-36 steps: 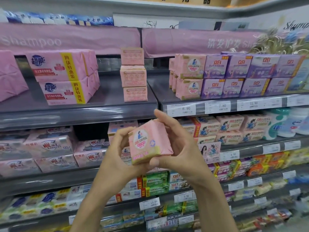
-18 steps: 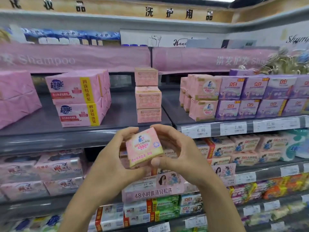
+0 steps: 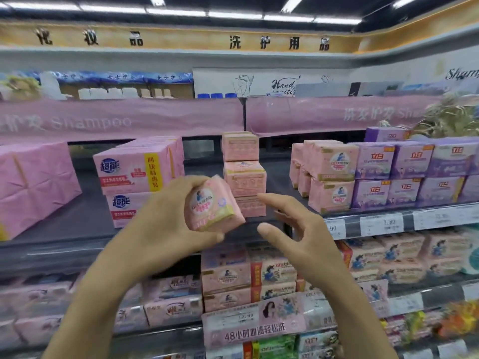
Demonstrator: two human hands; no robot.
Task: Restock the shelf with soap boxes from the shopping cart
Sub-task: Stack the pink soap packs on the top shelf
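Note:
My left hand (image 3: 166, 224) grips a pink soap box (image 3: 211, 204) with a round label, held up in front of the grey shelf (image 3: 85, 216). My right hand (image 3: 293, 226) hovers just right of the box with fingers loosely spread, holding nothing. Behind the box stands a stack of three matching pink soap boxes (image 3: 243, 172) on that shelf. The shopping cart is out of view.
Large pink soap multipacks (image 3: 137, 172) stand at the left of the shelf, pink and purple boxes (image 3: 373, 174) at the right above price tags (image 3: 381, 224). Lower shelves hold more soap packs (image 3: 248, 281). Bare shelf surface lies between the multipacks and the stack.
My right hand has let go of the soap box and moved off to the right. My left hand alone now holds it, raised closer to the shelf. The view has tilted upward.

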